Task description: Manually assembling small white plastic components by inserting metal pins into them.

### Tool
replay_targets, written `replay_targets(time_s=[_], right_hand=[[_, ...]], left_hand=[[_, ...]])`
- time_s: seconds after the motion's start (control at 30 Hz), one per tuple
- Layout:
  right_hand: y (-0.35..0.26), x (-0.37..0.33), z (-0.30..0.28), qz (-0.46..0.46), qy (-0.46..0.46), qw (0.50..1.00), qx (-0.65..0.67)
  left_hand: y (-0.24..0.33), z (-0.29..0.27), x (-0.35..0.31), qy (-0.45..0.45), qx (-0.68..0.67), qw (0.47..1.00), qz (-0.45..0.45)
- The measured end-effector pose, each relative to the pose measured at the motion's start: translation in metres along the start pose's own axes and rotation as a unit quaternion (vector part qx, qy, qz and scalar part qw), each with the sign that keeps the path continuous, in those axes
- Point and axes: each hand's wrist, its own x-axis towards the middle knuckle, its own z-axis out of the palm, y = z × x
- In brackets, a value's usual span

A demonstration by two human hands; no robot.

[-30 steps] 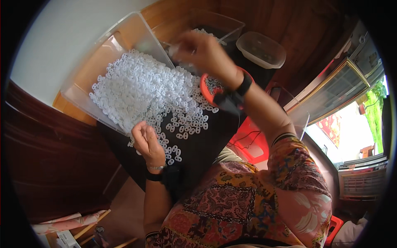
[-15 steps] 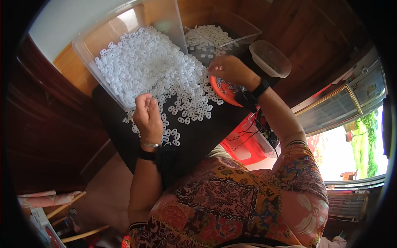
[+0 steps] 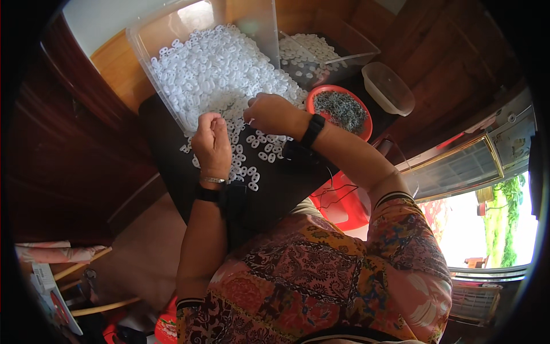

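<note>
My left hand [image 3: 212, 148] is closed over the near edge of the white pile, thumb against curled fingers; whatever it may hold is hidden. To its right, my right hand [image 3: 274, 116] is bent inward with fingertips pinched together, facing the left hand and apart from it. A tiny pale bit shows at those fingertips, too small to name. Around both hands lie small white two-holed plastic pieces [image 3: 266, 148], spilling from a large clear plastic bin [image 3: 150, 74] tipped toward me. Beyond my right wrist, a red-orange bowl [image 3: 368, 127] holds many small grey metal pieces [image 3: 341, 110], perhaps screws.
A second clear bin [image 3: 358, 49] with off-white pieces stands at the back, beside an oblong translucent tub [image 3: 395, 97]. Everything rests on a black table [image 3: 172, 155]. Below its right edge are a red container [image 3: 344, 212] and dark cables. A window is at the right.
My right hand has moved from over the red bowl leftward to near my left hand, uncovering the bowl. My left hand stays closed. The whole view has shifted slightly.
</note>
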Motion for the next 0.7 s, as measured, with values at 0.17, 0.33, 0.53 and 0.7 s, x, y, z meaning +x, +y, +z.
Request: replay_targets(time_s=[0.17,0.33,0.53,0.7], right_hand=[[0.007,0.011,0.020,-0.017,0.000,0.998,-0.057],[0.008,0.011,0.021,-0.001,0.002,0.998,-0.061],[0.003,0.003,0.000,0.003,0.072,0.994,0.082],[-0.015,-0.006,-0.013,0.042,0.114,0.846,0.519]], left_hand=[[0.001,-0.002,0.001,-0.007,-0.005,1.000,-0.015],[0.000,-0.001,0.002,-0.008,-0.012,1.000,-0.022],[-0.002,0.000,0.002,-0.025,-0.042,0.997,-0.066],[0.012,-0.003,0.002,-0.149,-0.262,0.916,-0.264]])
